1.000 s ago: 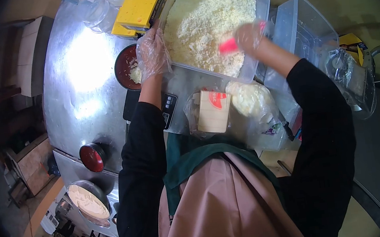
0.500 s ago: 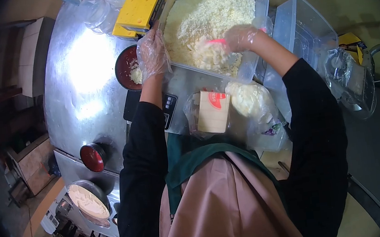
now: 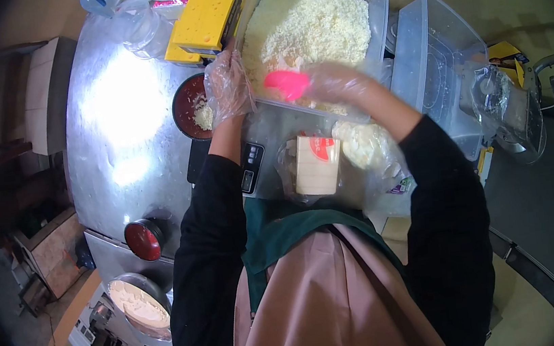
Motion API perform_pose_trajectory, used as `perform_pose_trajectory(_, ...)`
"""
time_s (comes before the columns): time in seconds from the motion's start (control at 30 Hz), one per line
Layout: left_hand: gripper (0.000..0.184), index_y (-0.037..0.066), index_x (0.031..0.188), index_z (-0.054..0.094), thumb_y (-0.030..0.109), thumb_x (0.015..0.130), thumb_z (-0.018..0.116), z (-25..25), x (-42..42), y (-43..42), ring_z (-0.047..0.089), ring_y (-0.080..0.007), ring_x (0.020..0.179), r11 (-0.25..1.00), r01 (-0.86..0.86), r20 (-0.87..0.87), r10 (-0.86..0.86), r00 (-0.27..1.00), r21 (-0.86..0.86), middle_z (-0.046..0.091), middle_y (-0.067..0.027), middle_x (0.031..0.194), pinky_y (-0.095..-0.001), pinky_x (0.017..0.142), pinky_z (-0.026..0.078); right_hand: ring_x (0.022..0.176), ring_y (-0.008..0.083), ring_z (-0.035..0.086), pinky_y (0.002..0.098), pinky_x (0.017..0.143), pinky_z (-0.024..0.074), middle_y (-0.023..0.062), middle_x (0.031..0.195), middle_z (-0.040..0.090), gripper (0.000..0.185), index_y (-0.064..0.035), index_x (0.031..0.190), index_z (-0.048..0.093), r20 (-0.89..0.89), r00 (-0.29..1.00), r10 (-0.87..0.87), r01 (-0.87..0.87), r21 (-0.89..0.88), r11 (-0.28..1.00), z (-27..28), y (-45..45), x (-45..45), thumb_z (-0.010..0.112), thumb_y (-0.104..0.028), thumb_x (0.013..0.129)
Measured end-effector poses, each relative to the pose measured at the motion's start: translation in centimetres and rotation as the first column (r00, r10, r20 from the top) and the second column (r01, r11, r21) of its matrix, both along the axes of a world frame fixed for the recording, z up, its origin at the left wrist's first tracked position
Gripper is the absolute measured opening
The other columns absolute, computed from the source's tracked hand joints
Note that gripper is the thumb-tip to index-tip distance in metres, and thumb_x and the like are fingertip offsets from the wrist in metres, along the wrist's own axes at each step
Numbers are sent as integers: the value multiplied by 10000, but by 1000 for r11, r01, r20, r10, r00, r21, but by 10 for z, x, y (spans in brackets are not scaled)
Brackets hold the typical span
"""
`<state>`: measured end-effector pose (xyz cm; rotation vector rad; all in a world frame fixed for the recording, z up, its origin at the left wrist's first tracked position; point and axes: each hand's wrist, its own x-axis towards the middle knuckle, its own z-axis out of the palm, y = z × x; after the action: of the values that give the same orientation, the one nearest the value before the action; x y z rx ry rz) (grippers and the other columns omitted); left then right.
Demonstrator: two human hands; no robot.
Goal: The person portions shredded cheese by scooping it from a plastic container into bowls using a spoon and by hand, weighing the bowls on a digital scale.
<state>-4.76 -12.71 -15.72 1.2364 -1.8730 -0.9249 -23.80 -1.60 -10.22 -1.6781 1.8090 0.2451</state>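
Observation:
My right hand, in a clear plastic glove, grips a bright pink spoon, blurred by motion, over the near left part of a clear plastic container. Grated cheese fills much of that container. My left hand, gloved too, is closed on the container's left wall; the fingertips are partly hidden. Close beside it, a dark bowl with a little grated cheese inside rests on a black kitchen scale.
Yellow boxes stand left of the container. A cheese block and a bag of white stuff lie near me. An empty plastic container is at right. A red-lined bowl and a pan of pale filling sit left.
My right hand has moved left with the pink spoon, out of the cheese pile towards the bowl. My left hand stays at the container's left side. The view has shifted slightly.

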Motion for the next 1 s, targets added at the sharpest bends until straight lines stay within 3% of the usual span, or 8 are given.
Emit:
perform_pose_trajectory(0.07, 276, 73, 1131, 633, 168, 905, 506, 2, 2, -2, 597, -373, 799, 1000, 21, -24, -21, 999, -2, 614, -244, 873, -406, 698, 451, 836, 341, 639, 406, 793, 494, 186, 894, 663, 315, -71, 974, 651, 59, 998, 37, -28, -145, 989, -27, 5, 17, 545, -343, 853)
perform_pose_trajectory(0.2, 284, 71, 1135, 618, 176, 908, 482, 0, 4, 1, 581, -379, 793, 998, 36, -12, -36, 999, 48, 595, -241, 855, -421, 685, 440, 875, 334, 639, 424, 783, 494, 201, 903, 659, 437, -38, 1010, 627, -317, 948, -31, 104, 217, 971, -13, 0, -52, 556, -432, 834)
perform_pose_trajectory(0.3, 285, 66, 1136, 609, 169, 906, 475, 3, 3, -1, 569, -382, 790, 999, 40, 11, -40, 999, 30, 579, -235, 835, -429, 677, 429, 868, 321, 648, 425, 772, 499, 202, 881, 662, 499, -40, 1043, 612, -395, 898, -192, 189, -48, 981, -6, 5, -83, 569, -485, 821)
perform_pose_trajectory(0.4, 295, 61, 1172, 596, 166, 923, 478, 5, 5, 0, 568, -302, 820, 994, 69, 47, -73, 996, 86, 602, -207, 892, -377, 743, 429, 867, 327, 644, 429, 782, 495, 200, 873, 663, 518, -52, 1021, 606, -236, 903, -358, 296, -260, 919, 3, -21, -60, 502, -533, 859)
perform_pose_trajectory(0.47, 306, 60, 1210, 588, 167, 943, 482, 8, 6, -1, 572, -221, 851, 989, 89, 44, -95, 994, 116, 632, -181, 955, -321, 811, 434, 823, 329, 639, 424, 763, 496, 197, 821, 648, 444, -49, 987, 593, -16, 918, -397, 393, -96, 914, -23, -34, -26, 482, -468, 891)
perform_pose_trajectory(0.7, 298, 51, 1186, 587, 132, 920, 478, 4, 7, -3, 549, -334, 776, 987, 115, 17, -118, 993, 108, 592, -214, 876, -389, 718, 425, 734, 327, 648, 465, 636, 512, 161, 780, 650, 287, -66, 857, 624, -395, 917, -53, -8, -151, 989, -12, 24, -19, 471, -307, 886)
perform_pose_trajectory(0.87, 302, 60, 1181, 587, 133, 902, 494, -3, 6, -3, 546, -393, 764, 995, 97, -5, -97, 995, 31, 563, -226, 808, -448, 661, 416, 733, 349, 646, 459, 648, 515, 180, 804, 652, 312, -39, 869, 616, -353, 849, -393, 208, -461, 863, 6, -9, -74, 467, -312, 891)
perform_pose_trajectory(1.0, 310, 71, 1198, 584, 120, 907, 491, -10, 7, -4, 549, -392, 766, 994, 96, -20, -95, 995, 42, 564, -226, 810, -446, 672, 422, 755, 363, 646, 463, 674, 514, 198, 825, 651, 312, -28, 923, 602, -405, 896, -181, 76, -261, 962, -69, -24, -40, 469, -308, 892)
